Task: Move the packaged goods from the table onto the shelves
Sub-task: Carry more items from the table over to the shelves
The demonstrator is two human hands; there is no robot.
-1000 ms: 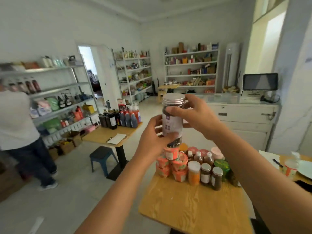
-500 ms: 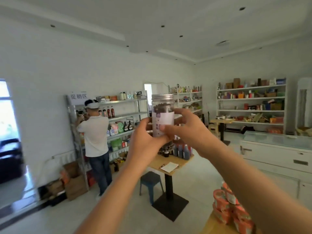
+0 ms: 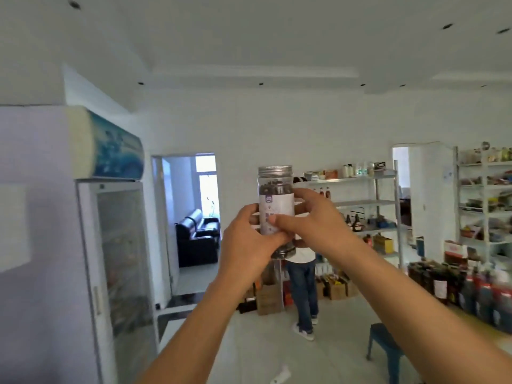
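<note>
The left hand [image 3: 249, 241] is gripping the lower part of an upright, metal-lidded jar [image 3: 274, 202], and the right hand [image 3: 318, 225] is pinching its label. Left of the jar a glass-door fridge [image 3: 119, 259] is standing. Behind the jar a person [image 3: 303, 289] is standing at metal shelves [image 3: 363, 203].

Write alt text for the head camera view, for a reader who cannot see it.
Both hands hold up a clear jar with a silver lid, white label and dark contents: the left hand grips low, the right hand higher. A glass-door fridge stands at left; a person stands by stocked metal shelves behind.
</note>
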